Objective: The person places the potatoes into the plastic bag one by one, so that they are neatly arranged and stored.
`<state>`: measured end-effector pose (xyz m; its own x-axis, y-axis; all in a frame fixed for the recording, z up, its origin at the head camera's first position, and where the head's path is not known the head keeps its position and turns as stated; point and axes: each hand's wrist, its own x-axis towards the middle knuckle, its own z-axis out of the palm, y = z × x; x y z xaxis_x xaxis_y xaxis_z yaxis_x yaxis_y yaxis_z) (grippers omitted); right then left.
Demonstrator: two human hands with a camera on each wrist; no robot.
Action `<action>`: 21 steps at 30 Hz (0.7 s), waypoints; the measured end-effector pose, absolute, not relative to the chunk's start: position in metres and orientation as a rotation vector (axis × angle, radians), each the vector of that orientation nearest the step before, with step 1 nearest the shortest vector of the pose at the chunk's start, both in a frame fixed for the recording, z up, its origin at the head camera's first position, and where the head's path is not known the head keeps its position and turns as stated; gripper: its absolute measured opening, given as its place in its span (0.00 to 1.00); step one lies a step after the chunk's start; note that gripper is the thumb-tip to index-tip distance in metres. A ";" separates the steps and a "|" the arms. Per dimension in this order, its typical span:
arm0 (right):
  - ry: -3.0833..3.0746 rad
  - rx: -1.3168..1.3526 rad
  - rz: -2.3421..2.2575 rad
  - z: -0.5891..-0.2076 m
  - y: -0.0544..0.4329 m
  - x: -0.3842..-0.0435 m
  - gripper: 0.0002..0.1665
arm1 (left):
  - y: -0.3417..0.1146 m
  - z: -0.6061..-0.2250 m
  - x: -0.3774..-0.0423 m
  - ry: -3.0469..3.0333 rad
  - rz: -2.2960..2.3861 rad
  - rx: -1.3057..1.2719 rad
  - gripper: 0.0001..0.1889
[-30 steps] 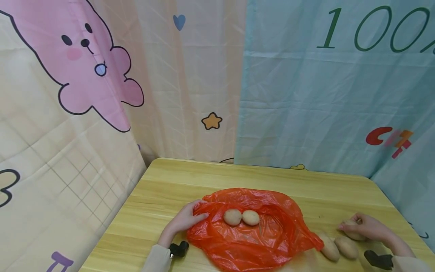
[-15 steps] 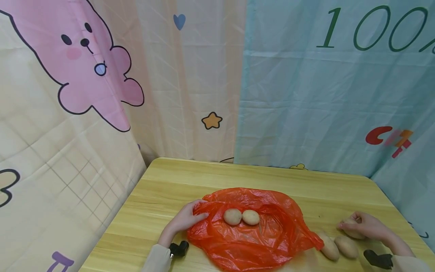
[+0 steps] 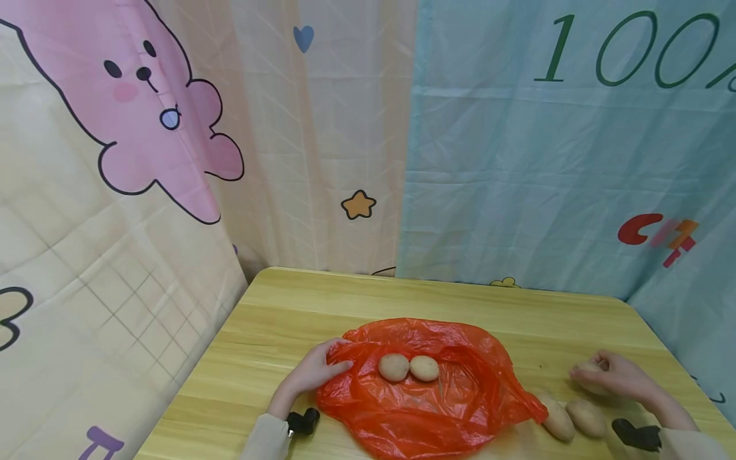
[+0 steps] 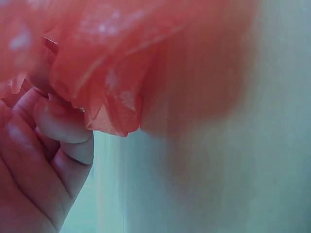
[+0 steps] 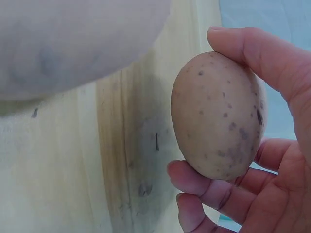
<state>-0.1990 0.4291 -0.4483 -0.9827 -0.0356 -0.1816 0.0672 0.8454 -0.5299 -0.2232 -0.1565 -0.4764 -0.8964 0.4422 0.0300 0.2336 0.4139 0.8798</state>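
Note:
A red plastic bag (image 3: pixel 397 412) lies spread with its mouth open, and two potatoes (image 3: pixel 393 368) sit side by side in it. My left hand (image 3: pixel 315 368) grips the bag's left edge; the left wrist view shows bent fingers (image 4: pixel 63 121) at the crumpled film. Over at the right, my right hand (image 3: pixel 623 377) holds a speckled potato (image 5: pixel 218 116), thumb on top and fingers underneath. Two more potatoes (image 3: pixel 588 418) lie just in front of that hand, one against the bag's twisted right end.
The wooden table (image 3: pixel 322 297) has rounded back corners. Printed curtains (image 3: pixel 489 160) hang behind it and at both sides. Each wrist wears a black camera mount (image 3: pixel 303 421) by a light sleeve.
My right hand has shifted slightly away from me and to the left, and the potato has moved with it. The left hand and the bag have stayed in place.

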 end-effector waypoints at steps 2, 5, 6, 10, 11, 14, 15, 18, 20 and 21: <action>2.847 0.019 -0.820 -0.445 0.426 -0.199 0.24 | -0.157 -0.477 -0.223 2.463 1.480 0.596 0.19; 2.863 0.010 -0.811 -0.441 0.421 -0.199 0.23 | -0.157 -0.477 -0.223 2.463 1.483 0.597 0.19; 2.866 0.008 -0.808 -0.440 0.420 -0.198 0.23 | -0.157 -0.477 -0.223 2.463 1.484 0.598 0.19; 2.882 -0.002 -0.803 -0.438 0.417 -0.199 0.23 | -0.156 -0.476 -0.222 2.468 1.481 0.606 0.19; 2.885 -0.004 -0.802 -0.437 0.416 -0.199 0.24 | -0.156 -0.476 -0.222 2.467 1.481 0.607 0.19; 2.896 -0.001 -0.796 -0.437 0.413 -0.200 0.25 | -0.156 -0.475 -0.221 2.468 1.482 0.609 0.19; 2.900 -0.005 -0.797 -0.436 0.411 -0.200 0.25 | -0.156 -0.475 -0.221 2.465 1.484 0.606 0.19; 2.913 0.001 -0.802 -0.433 0.406 -0.200 0.26 | -0.157 -0.474 -0.221 2.461 1.489 0.606 0.19; 2.918 -0.002 -0.813 -0.431 0.402 -0.199 0.27 | -0.157 -0.474 -0.221 2.460 1.488 0.602 0.19; 2.919 -0.003 -0.818 -0.429 0.400 -0.199 0.27 | -0.157 -0.474 -0.221 2.457 1.491 0.598 0.19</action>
